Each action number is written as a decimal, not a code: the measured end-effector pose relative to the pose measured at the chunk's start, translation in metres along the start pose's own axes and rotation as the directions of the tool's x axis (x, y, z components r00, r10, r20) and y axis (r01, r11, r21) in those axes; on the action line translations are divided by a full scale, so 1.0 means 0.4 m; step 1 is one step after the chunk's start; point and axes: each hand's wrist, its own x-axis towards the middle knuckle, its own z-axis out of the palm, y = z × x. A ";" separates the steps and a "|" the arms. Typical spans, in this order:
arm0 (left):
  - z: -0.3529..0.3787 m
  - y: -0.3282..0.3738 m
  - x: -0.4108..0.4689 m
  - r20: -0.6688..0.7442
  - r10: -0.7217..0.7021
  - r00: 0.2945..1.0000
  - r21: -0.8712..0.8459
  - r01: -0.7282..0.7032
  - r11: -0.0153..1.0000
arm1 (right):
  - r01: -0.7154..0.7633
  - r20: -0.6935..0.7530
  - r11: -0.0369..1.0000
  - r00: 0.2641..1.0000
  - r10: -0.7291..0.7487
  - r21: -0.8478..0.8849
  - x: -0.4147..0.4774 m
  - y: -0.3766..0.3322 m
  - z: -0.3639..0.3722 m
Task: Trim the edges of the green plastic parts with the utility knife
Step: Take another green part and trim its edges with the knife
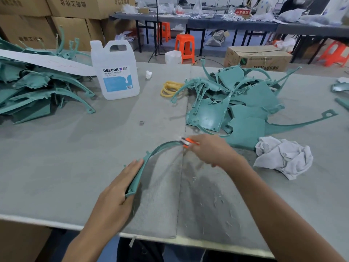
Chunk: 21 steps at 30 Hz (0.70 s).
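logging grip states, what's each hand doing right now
Left hand: closed, holding the near end of the part.
Right hand: closed, holding the knife at the part's far end.

"DEXCON" on jug (115, 70); "DTY" on cardbd box (258, 57); "不合格区" on red sign (242, 12)

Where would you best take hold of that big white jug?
Probably by the handle moulded into the top of the jug, coming from above: it stands upright, and the open slot under the handle lets fingers hook through.
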 end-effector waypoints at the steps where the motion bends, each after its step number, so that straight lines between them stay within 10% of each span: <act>1: 0.001 -0.001 0.001 0.001 0.000 1.000 -0.002 0.001 1.000 | -0.067 0.021 0.996 0.997 0.068 -0.053 0.020 0.031 -0.009; 7: 0.002 -0.008 0.005 -0.016 -0.006 1.000 -0.022 0.006 1.000 | -0.156 -0.035 0.979 0.988 0.153 -0.130 0.042 0.090 -0.001; 16: -0.004 -0.020 0.033 -0.026 -0.040 0.999 -0.079 0.037 0.996 | 0.254 -0.118 0.871 0.967 -0.225 0.422 -0.130 -0.119 0.134; 21: -0.005 -0.016 0.044 -0.044 -0.097 0.994 -0.147 0.090 0.985 | 0.149 -0.183 0.969 0.977 -0.113 0.199 -0.066 -0.073 0.152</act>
